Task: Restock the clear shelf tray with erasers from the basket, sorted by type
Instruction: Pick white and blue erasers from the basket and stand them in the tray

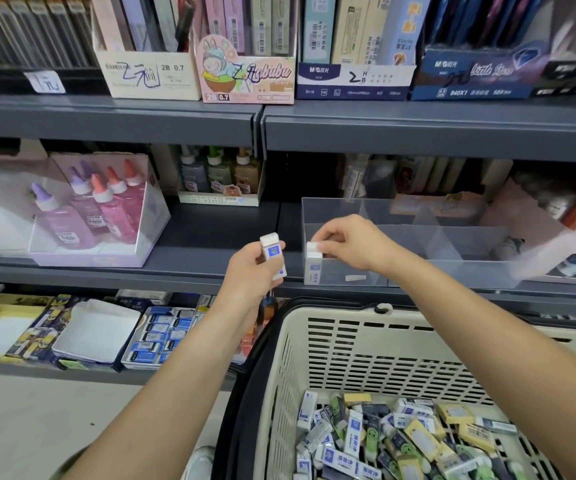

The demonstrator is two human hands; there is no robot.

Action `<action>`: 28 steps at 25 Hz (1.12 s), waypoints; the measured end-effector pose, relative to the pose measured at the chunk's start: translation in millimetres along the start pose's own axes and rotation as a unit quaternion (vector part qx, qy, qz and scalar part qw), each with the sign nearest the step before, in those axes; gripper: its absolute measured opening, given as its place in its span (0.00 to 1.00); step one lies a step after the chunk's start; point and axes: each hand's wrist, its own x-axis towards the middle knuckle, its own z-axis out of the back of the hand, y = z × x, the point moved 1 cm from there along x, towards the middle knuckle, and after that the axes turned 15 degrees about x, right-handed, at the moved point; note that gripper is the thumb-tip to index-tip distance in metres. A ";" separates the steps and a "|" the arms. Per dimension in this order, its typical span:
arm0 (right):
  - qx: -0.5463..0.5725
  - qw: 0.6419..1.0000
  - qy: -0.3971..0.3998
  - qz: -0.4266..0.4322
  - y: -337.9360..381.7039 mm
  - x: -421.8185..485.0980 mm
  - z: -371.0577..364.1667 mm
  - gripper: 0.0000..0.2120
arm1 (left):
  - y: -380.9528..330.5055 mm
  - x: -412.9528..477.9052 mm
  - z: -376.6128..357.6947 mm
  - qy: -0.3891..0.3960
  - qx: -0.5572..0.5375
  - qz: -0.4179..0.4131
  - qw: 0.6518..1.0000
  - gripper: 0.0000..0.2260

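A clear divided shelf tray (pixel 459 237) stands on the middle shelf at the right. My right hand (pixel 352 242) pinches the top of a white eraser with a blue-printed sleeve (pixel 313 263), standing upright in the tray's front left corner. Left of the tray, my left hand (pixel 255 271) grips another white-and-blue eraser (pixel 272 252) upright in the air. The cream slotted basket (pixel 366 344) sits below, holding several mixed erasers (pixel 400 441): white-blue, yellow, green and dark ones.
A clear box of pink and purple glue bottles (pixel 96 209) stands on the same shelf at the left. Small bottles (pixel 220 174) sit behind. Pencil-lead boxes (pixel 245 74) fill the upper shelf. Boxed erasers (pixel 158 336) lie on the lower shelf.
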 end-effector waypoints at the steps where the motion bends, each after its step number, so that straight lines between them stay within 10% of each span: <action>1: -0.020 1.000 0.012 -0.008 -0.2 0.2 -0.7 0.07 | 0.5 0.5 -0.3 -0.001 0.005 0.001 1.000 0.13; 17: 0.165 0.979 -0.101 0.061 15.3 -4.6 24.5 0.05 | 6.6 -2.6 -8.0 -0.018 0.046 -0.036 0.998 0.13; 28: -0.006 0.997 0.075 0.015 -8.4 2.8 -3.3 0.12 | 8.0 -5.2 -23.9 0.071 0.090 -0.069 0.991 0.19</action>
